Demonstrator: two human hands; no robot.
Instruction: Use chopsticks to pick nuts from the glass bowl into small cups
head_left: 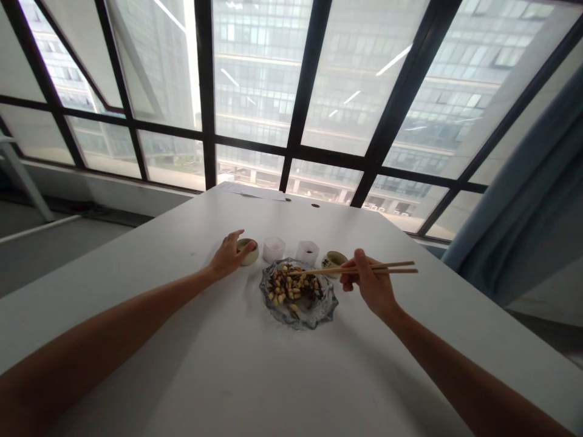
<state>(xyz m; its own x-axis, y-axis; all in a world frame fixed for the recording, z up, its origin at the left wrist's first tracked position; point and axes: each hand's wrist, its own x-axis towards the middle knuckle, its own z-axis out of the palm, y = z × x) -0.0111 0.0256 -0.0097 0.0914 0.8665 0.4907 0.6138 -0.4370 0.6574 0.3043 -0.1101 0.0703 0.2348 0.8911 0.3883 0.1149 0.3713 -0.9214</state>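
My left hand (228, 255) is closed round the side of a small pale ceramic cup (250, 257), its thumb over the rim. Chopsticks (328, 271) are pinched in my right hand (371, 285), slanting left over a clear glass dish (314, 318) with a wavy rim. Their tips reach into a heap of mixed dried bits (280, 290), pale yellow pieces mostly to the left and dark ones to the right. Whether the tips grip a piece is too small to tell.
Two white paper-like cups (274, 249) stand behind the dish, the right one with something dark inside. A second ceramic cup (334, 260) sits by my right hand. Paper sheets (252, 192) and two small dark discs lie at the table's (204, 376) far edge, before large windows.
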